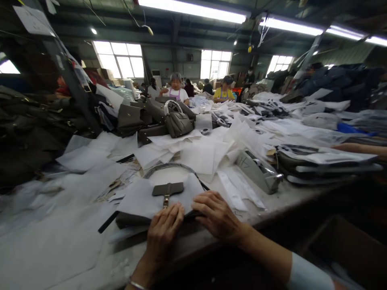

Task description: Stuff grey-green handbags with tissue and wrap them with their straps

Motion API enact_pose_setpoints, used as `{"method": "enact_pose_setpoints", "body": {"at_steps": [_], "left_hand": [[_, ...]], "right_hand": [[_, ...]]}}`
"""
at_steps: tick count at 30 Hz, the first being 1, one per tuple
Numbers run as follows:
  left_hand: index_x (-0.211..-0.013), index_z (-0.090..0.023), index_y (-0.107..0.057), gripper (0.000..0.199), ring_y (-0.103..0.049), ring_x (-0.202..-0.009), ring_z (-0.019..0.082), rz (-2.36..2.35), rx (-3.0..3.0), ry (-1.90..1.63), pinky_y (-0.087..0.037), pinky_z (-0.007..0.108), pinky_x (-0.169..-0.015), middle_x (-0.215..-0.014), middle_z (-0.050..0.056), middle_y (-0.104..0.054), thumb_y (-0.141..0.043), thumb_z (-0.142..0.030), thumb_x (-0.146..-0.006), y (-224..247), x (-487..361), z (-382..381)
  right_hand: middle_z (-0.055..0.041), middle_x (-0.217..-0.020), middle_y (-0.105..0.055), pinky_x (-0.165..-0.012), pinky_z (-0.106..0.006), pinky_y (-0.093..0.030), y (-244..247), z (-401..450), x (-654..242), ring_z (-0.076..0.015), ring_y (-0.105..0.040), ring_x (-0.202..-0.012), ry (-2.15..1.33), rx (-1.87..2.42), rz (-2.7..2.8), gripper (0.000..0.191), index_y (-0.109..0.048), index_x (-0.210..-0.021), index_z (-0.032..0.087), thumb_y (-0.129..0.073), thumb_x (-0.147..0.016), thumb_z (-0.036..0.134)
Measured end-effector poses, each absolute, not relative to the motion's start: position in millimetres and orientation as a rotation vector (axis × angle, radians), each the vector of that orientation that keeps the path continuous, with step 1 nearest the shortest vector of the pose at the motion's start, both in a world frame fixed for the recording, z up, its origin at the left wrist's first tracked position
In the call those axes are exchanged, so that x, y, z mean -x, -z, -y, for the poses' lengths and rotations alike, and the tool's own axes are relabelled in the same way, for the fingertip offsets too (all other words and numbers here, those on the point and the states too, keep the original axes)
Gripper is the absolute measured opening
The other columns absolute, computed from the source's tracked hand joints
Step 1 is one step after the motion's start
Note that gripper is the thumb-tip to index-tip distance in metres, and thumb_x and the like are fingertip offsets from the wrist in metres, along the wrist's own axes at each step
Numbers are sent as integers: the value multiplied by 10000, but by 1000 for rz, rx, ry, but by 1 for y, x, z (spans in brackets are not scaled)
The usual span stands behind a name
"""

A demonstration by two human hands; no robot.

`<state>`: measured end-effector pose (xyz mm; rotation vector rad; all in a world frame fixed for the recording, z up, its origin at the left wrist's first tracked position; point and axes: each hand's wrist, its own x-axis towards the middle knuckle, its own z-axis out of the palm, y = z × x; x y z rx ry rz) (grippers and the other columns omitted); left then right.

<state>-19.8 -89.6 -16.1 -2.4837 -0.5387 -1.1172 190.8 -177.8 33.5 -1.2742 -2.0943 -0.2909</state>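
A dark olive handbag (133, 220) lies at the table's front edge with a white paper sheet (136, 199) spread over it. Its strap tab (167, 189) with a gold clasp rests on top of the paper, and the wrapped handle (169, 166) arches behind. My left hand (165, 227) is closed over the near edge of bag and paper, just below the clasp; its thumb is hidden. To the right, my right hand (216, 215) grips the bag's right corner with bent fingers, where the paper ends.
Loose white sheets (199, 155) cover much of the table. A grey tape dispenser (256, 171) stands to the right, near stacked dark bags (320, 161). More handbags (179, 123) are piled behind. Another person's forearm (359, 149) reaches in at the right; several people work farther back.
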Motion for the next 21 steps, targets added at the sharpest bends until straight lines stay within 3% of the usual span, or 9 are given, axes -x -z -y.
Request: {"method": "enact_pose_setpoints", "body": {"at_steps": [3,6,14,21], "left_hand": [[-1193,-189,-643,333,-629,-1143,177,551,2469,1182,-383,329,-1047,-1188,53,-710,-385,-109,-1000,19,18,89],[-1225,-190,-630,329,-612,-1177,180,550,2510,1108,-381,333,-1050,-1227,53,-693,-413,-101,-993,20,20,89],[-1270,-181,-609,349,-593,-1209,192,556,2558,1018,-367,335,-1048,-1294,56,-656,-410,-102,-994,19,24,90],[-1236,-201,-643,355,-628,-1148,163,513,2501,1090,-367,297,-1046,-1235,44,-690,-379,-147,-1005,18,23,86]], "right_hand": [[-54,-1004,-701,-944,-372,-444,-41,183,-229,-190,-619,-999,287,1445,1952,127,-651,-1003,215,-538,-979,268],[-56,-902,-709,-887,-341,-460,-43,182,-277,-193,-645,-904,277,1757,1750,214,-676,-876,205,-514,-989,286],[-102,-1101,-690,-801,-316,-470,-26,183,-353,-238,-669,-953,65,2650,1514,207,-689,-1101,172,-580,-930,214],[-91,-1001,-718,-798,-303,-483,-17,182,-358,-252,-676,-987,-37,2683,1499,133,-736,-922,182,-632,-893,258]]}}
